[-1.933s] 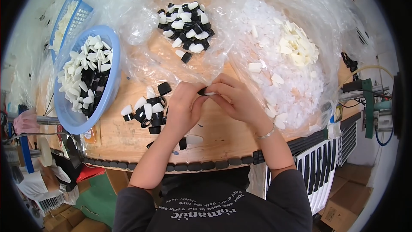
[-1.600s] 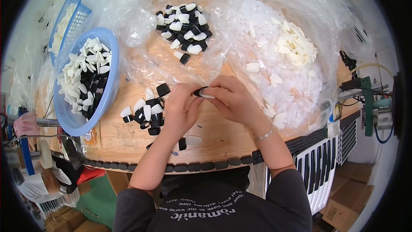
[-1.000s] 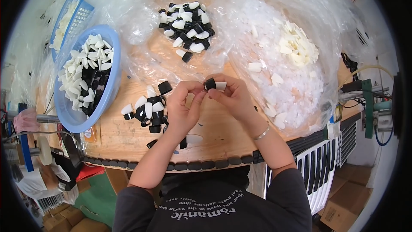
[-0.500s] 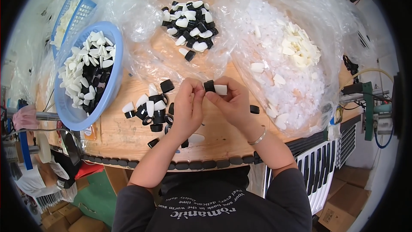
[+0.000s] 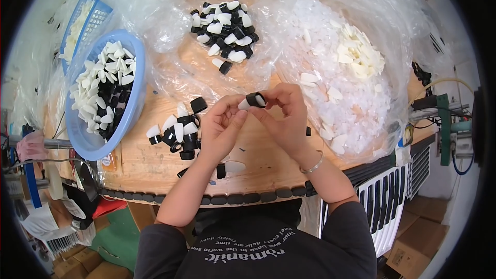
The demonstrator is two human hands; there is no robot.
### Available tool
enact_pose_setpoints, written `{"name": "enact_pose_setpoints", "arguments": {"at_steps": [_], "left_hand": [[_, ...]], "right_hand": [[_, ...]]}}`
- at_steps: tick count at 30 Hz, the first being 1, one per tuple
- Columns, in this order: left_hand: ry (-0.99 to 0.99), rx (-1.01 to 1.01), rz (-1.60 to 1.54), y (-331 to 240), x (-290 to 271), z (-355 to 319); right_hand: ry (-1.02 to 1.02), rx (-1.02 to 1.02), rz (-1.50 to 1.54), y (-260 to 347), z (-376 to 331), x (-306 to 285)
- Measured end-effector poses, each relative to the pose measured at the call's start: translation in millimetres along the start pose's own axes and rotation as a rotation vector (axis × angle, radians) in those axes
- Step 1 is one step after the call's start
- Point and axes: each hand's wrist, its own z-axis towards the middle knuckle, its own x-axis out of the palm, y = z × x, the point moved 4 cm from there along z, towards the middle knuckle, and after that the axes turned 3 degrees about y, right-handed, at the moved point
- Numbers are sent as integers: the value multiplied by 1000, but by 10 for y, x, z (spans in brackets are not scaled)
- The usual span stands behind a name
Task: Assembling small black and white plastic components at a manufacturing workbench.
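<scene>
- I see the left hand (image 5: pixel 219 130) pinching the white blade (image 5: pixel 243 104) of 1 black cap (image 5: pixel 252 99) above the wooden table (image 5: pixel 150 168).
- The right hand (image 5: pixel 285 124) is at the cap; I cannot tell whether it grips.

Forearms (image 5: pixel 185 191) slant inward; left grip (image 5: pixel 221 128) and right grip (image 5: pixel 285 125) curl close together, thumbs (image 5: pixel 237 119) nearly meeting

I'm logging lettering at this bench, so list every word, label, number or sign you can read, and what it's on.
Dark shirt: pale lettering across the front, the largest line legible; wording not copied here.
Cardboard box, lower right: dark printed mark, too small to read.
Small orange packet by the blue basin: any print too small to read.
Held black-and-white piece: no lettering visible.
</scene>
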Motion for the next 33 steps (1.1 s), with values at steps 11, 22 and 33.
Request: {"name": "enact_pose_setpoints", "arguments": {"at_steps": [11, 22, 33], "left_hand": [[-146, 307, 463, -193, 98, 21], [-52, 458, 614, -228, 46, 16], [-80, 459, 630, -221, 53, -4]], "right_hand": [[106, -312, -335, 203, 30, 62], [90, -428, -436, 243, 29, 44], [72, -318, -333, 281, 35, 29]]}}
